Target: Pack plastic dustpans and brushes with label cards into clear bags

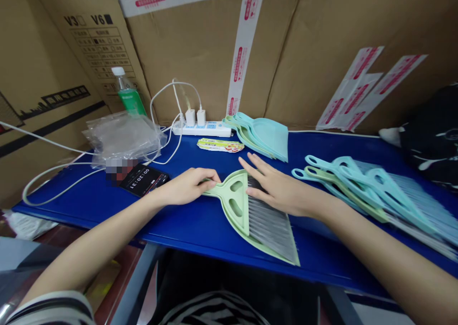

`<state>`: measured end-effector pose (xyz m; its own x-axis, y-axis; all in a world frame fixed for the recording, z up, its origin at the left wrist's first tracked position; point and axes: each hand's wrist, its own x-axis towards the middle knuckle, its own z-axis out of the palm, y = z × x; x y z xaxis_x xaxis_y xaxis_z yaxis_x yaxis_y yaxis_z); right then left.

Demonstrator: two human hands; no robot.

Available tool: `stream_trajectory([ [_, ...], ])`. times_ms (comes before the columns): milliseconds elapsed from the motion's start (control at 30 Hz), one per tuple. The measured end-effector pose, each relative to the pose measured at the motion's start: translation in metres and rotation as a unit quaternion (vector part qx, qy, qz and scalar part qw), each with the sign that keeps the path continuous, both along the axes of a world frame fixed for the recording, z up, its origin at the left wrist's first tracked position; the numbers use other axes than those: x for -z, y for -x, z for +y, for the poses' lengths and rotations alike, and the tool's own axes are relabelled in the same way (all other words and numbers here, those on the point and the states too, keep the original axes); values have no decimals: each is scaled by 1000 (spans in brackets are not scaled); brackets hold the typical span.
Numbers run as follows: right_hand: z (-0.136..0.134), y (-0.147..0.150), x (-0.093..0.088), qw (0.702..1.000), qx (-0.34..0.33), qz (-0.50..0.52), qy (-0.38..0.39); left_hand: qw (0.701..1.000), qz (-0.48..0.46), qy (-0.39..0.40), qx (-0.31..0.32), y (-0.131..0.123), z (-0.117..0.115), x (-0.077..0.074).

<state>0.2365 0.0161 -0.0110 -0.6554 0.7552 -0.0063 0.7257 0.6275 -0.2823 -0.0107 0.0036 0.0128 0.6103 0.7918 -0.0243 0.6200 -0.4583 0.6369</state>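
A pale green dustpan lies on the blue table with a grey-bristled brush resting in it. My left hand closes around the narrow green handle end. My right hand sits with fingers spread over the top of the bristles and the green edge, not visibly gripping. A stack of pale teal dustpans lies behind my right hand. To its right lies a pile of teal and green brushes.
A phone showing a timer lies beside my left hand, next to clear plastic bags. Behind are a white power strip with chargers and cables, printed labels, and a bottle. Cardboard walls surround the blue table.
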Motion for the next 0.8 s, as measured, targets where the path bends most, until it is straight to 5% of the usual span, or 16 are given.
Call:
stream_trajectory([
  [400,9,1,-5,997,-43,-9,-67,986,146,-82,-23,-5,-11,-8],
  [667,51,24,-24,969,7,-132,-210,970,216,-107,-17,-7,-15,-5],
  [800,76,42,-29,952,-33,-195,-234,967,230,-113,-11,-8,-17,-5],
])
